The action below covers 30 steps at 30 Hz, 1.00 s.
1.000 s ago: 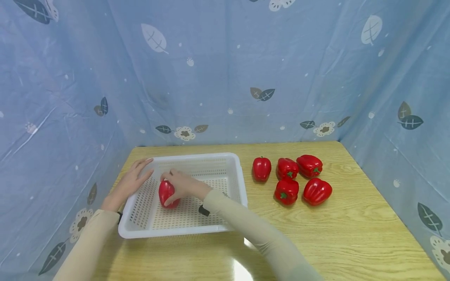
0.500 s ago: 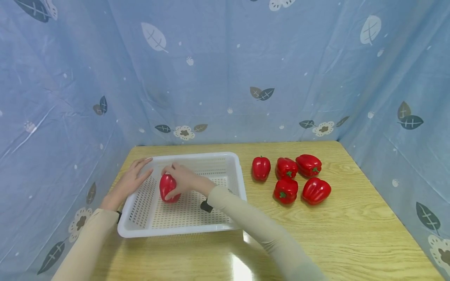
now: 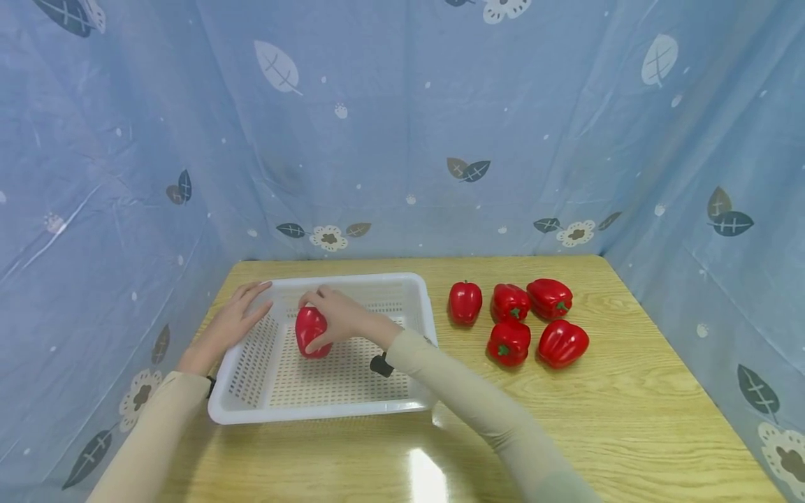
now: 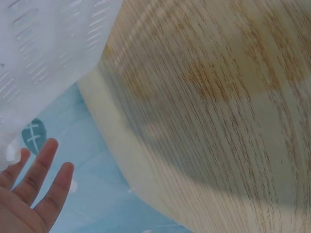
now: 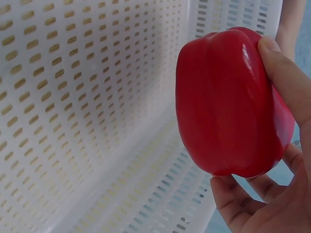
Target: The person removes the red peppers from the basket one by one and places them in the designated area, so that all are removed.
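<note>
My right hand [image 3: 342,318] holds a glossy red bell pepper [image 3: 311,330] over the left half of a white perforated plastic basket [image 3: 327,413]. In the right wrist view the thumb lies along one side of the pepper [image 5: 228,102] and the fingertips press its other end, close to the basket floor [image 5: 73,97]. At the basket's far left corner, my left hand [image 3: 231,325] rests on the rim with fingers extended. The left wrist view shows those straight fingers [image 4: 36,172] outside the basket wall [image 4: 48,48].
Several more red bell peppers lie on the wooden table [image 3: 629,391] right of the basket: one alone [image 3: 465,302], the others grouped around a front one [image 3: 509,342]. A blue patterned curtain [image 3: 409,126] encloses the table's back and sides.
My right hand has carried the pepper slightly right and toward the back of the basket, tilting it a little. The left hand stays on the rim, and the other peppers are where they were.
</note>
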Motion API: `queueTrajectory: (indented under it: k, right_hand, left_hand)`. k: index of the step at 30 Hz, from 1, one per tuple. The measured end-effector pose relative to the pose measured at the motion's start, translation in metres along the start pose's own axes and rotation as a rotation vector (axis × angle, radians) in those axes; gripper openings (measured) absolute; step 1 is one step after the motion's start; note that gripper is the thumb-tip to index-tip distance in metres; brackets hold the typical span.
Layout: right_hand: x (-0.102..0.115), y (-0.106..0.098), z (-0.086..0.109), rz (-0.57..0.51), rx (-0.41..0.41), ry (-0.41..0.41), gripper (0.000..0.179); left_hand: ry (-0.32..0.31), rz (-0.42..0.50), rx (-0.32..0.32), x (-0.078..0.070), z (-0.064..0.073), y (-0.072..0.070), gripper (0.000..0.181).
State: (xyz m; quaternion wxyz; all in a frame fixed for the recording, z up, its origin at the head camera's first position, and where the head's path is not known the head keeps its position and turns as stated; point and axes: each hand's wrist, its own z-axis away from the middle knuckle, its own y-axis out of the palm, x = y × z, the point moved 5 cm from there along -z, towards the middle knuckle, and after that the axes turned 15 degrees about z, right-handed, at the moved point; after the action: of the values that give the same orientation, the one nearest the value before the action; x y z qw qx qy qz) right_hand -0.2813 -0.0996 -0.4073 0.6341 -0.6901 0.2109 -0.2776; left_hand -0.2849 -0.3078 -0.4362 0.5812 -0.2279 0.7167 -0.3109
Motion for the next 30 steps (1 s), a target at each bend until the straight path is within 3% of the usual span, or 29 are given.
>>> queueTrajectory:
  k: [30]
  right_hand:
    - [-0.027,-0.037,0.043,-0.151,-0.101,0.038,0.073]
  left_hand:
    - [0.02,0.027,0.019,-0.002,0.0,-0.002,0.06]
